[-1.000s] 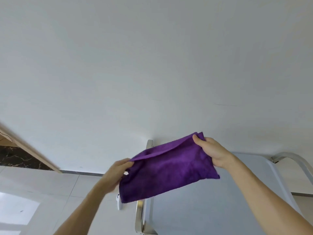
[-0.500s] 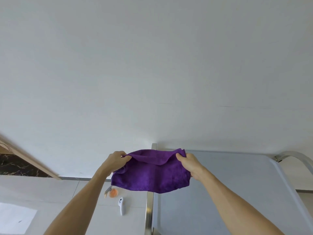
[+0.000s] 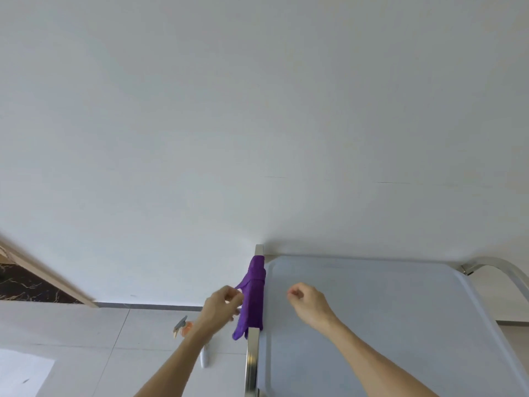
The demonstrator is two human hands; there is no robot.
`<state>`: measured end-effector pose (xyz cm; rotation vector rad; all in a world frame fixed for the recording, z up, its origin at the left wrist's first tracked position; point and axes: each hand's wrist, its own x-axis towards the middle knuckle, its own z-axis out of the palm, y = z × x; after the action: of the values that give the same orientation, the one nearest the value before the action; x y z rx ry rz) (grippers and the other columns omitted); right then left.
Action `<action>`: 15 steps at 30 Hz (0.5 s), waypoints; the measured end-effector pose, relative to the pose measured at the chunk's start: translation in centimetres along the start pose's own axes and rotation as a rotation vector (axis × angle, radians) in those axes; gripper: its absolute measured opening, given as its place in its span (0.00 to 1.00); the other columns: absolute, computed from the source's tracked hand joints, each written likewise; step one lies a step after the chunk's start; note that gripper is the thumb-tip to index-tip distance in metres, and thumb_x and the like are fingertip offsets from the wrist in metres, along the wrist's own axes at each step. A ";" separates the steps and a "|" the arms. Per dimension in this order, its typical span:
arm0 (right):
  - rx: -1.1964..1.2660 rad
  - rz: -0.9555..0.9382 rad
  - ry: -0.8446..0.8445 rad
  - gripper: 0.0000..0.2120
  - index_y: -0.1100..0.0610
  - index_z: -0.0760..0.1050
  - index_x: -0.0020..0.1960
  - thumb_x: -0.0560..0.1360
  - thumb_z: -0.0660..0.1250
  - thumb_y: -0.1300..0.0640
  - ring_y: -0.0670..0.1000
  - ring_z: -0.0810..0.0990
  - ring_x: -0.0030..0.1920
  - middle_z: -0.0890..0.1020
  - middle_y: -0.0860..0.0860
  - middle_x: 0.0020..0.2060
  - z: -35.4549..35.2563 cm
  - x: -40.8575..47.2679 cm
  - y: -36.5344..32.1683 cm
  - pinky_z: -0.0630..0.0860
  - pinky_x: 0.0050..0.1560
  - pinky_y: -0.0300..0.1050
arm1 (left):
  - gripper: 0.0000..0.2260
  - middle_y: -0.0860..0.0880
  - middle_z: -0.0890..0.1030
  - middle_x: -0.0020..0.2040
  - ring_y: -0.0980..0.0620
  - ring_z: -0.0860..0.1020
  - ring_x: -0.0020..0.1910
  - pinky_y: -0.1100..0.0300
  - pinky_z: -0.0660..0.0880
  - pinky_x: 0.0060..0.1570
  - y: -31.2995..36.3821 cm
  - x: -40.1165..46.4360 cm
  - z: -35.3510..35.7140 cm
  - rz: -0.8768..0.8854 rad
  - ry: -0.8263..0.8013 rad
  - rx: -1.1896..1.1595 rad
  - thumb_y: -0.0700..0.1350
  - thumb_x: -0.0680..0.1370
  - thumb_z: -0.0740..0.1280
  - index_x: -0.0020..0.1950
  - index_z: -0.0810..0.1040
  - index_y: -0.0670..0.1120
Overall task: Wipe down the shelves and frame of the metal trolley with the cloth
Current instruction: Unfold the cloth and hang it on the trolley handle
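Observation:
The purple cloth (image 3: 253,302) hangs folded over the left side rail (image 3: 252,362) of the metal trolley, draping down its outer side. My left hand (image 3: 221,306) is just left of the cloth, and its fingertips pinch a fold of the cloth's edge that is pulled out toward it. My right hand (image 3: 307,306) hovers over the trolley's flat top shelf (image 3: 386,325), a little right of the cloth. Its fingers are loosely curled and hold nothing. The lower shelves are out of sight.
The trolley stands against a white wall (image 3: 257,124); its curved handle (image 3: 503,270) rises at the far right. On the tiled floor left of the trolley lie an orange spray bottle (image 3: 183,329) and a small white object (image 3: 204,358). A wooden door frame (image 3: 48,279) runs at the left.
Both hands held the cloth spread in the air; it now hangs over the left rail. My right hand has let go and moved right over the shelf.

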<state>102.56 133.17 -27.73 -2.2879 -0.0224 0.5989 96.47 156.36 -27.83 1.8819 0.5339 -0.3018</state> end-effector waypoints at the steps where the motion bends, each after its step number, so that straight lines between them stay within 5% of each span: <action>1: 0.000 -0.040 -0.037 0.05 0.49 0.78 0.50 0.79 0.63 0.55 0.44 0.79 0.48 0.80 0.41 0.45 0.6 -0.5 -0.3 0.68 0.39 0.23 | 0.04 0.48 0.82 0.49 0.47 0.83 0.46 0.55 0.81 0.44 -0.4 -0.6 1.0 0.005 0.000 -0.021 0.46 0.79 0.68 0.52 0.78 0.47; 9: 0.031 -0.190 -0.045 0.06 0.46 0.78 0.48 0.80 0.64 0.56 0.39 0.80 0.44 0.81 0.39 0.44 2.4 -1.8 -2.4 0.71 0.42 0.25 | 0.11 0.50 0.82 0.53 0.51 0.83 0.46 0.58 0.81 0.44 -2.1 -4.4 4.2 -0.016 0.012 -0.159 0.47 0.78 0.70 0.59 0.75 0.50; 12: -0.017 -0.271 0.036 0.02 0.50 0.79 0.48 0.78 0.67 0.55 0.42 0.79 0.43 0.81 0.45 0.44 2.5 -0.8 -3.4 0.72 0.42 0.28 | 0.12 0.50 0.82 0.51 0.50 0.84 0.44 0.52 0.82 0.45 -2.6 -5.2 4.2 -0.010 0.018 -0.126 0.47 0.77 0.71 0.59 0.75 0.51; 15: -0.132 -0.346 0.028 0.04 0.53 0.79 0.51 0.77 0.69 0.55 0.45 0.78 0.43 0.79 0.48 0.46 2.5 0.4 -4.7 0.74 0.45 0.33 | 0.13 0.50 0.81 0.53 0.50 0.83 0.44 0.57 0.82 0.41 -2.6 -5.6 4.3 -0.010 0.036 -0.094 0.46 0.77 0.71 0.60 0.74 0.50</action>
<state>102.62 138.24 -26.18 -2.3437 -0.4466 0.3929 90.50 151.86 -29.03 1.7967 0.5724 -0.2458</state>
